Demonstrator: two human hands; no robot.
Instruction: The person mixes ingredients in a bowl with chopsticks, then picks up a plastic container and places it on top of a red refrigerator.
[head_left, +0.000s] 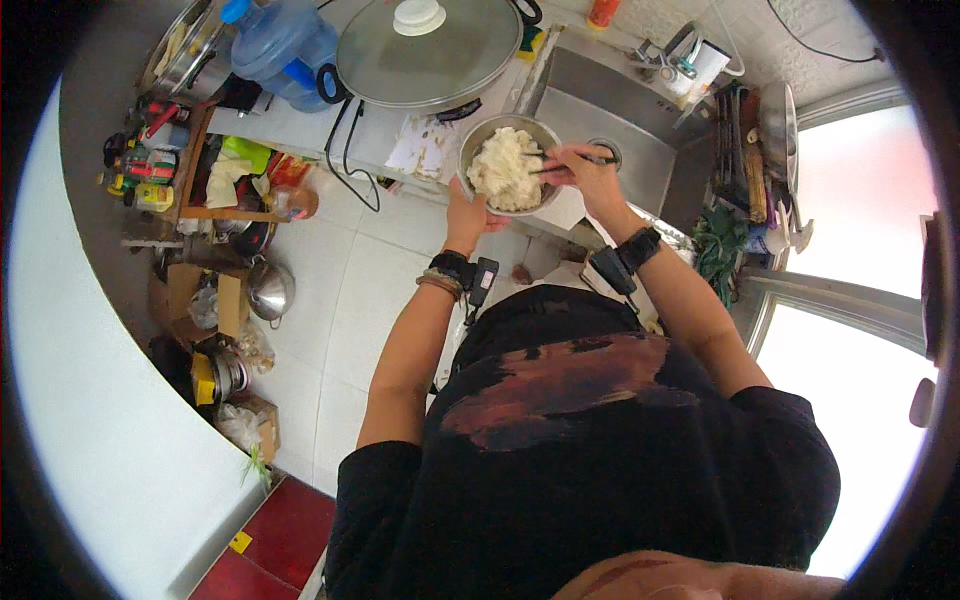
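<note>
My left hand (469, 215) grips the near left rim of a round metal bowl (466, 142). A pale, lumpy mass that looks like dough or wet flour (504, 171) fills much of the bowl. Dark chopsticks (534, 155) are held in my right hand (581, 174), with their tips in the pale mass. That hand is slightly blurred and sits over the bowl's right side. The bowl is at the counter's front edge, just left of the sink; what supports its underside is hidden.
Behind the bowl stands a large electric pan with a glass lid (427, 64), its black cord (346, 161) looping over the counter edge. A steel sink (607, 112) lies to the right. At left are a blue water jug (281, 45) and a shelf with bottles (154, 165).
</note>
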